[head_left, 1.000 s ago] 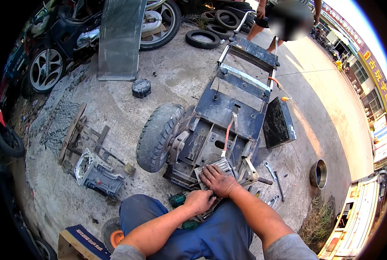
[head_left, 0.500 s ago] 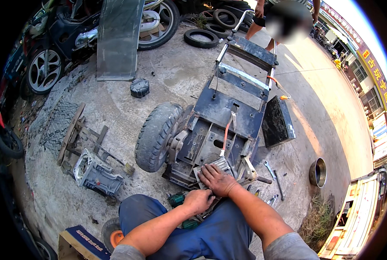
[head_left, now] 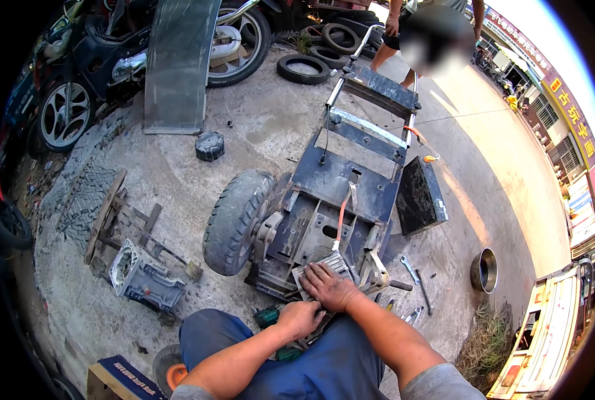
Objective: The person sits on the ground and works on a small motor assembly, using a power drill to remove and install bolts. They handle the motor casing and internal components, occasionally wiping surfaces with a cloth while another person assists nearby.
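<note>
Only my view has shifted: right hand (head_left: 329,288) spread on a finned metal housing (head_left: 338,261), left hand (head_left: 300,319) curled at its seven o'clock, grasping what I can't tell.

the site presents as an outdoor vehicle repair workshop, set on rough concrete ground (head_left: 171,180) in open daylight. evidence noted: a stripped metal chassis (head_left: 327,177) with a treaded wheel (head_left: 236,223) at its left side stands in the middle, a bare grey gear housing (head_left: 152,281) lies to the left of it, and wrenches (head_left: 409,269) lie on the ground to the right. further indications are motorcycles (head_left: 97,63) at upper left, loose tyres (head_left: 303,69) at the far edge, and shopfronts (head_left: 544,113) beyond sunlit paving (head_left: 511,167) at right
</note>
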